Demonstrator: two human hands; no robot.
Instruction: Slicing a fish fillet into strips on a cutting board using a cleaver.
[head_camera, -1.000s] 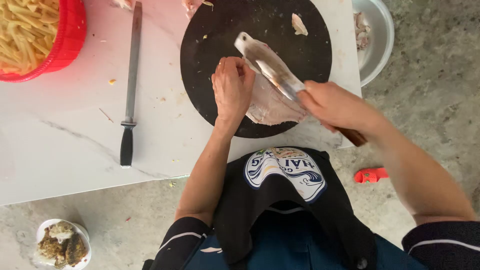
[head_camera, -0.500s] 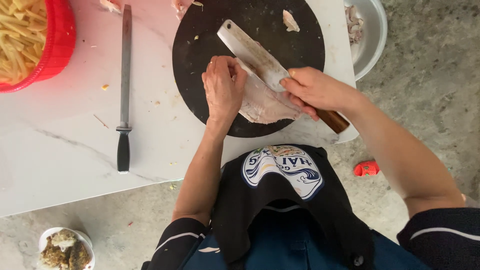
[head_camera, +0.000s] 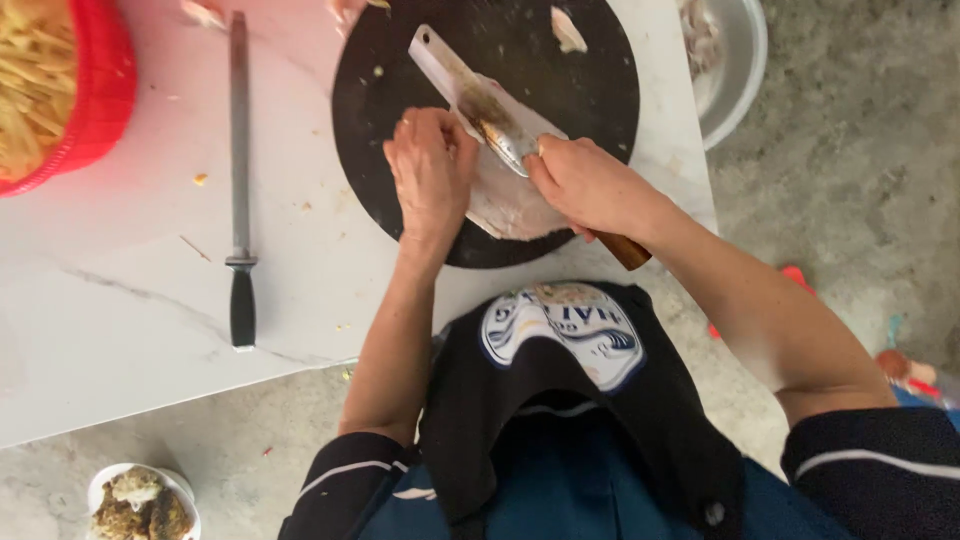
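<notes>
A round black cutting board (head_camera: 560, 90) lies on the white marble table (head_camera: 130, 300). On its near edge rests a pale piece of fish or meat (head_camera: 510, 200). My left hand (head_camera: 430, 170) presses down on its left side, fingers together. My right hand (head_camera: 590, 185) grips the wooden handle of a cleaver (head_camera: 470, 95), whose broad smeared blade lies across the meat and points to the far left. A small pale scrap (head_camera: 567, 30) sits at the board's far side.
A long sharpening steel with a black handle (head_camera: 240, 180) lies left of the board. A red basket of yellow strips (head_camera: 60, 90) stands at the far left. A metal bowl (head_camera: 735, 60) sits at the table's right edge. A small bowl of scraps (head_camera: 140, 500) rests on the concrete floor.
The cleaver blade has slid forward and left across the meat, and my right hand has moved left with it. My left hand stays pressed on the meat.
</notes>
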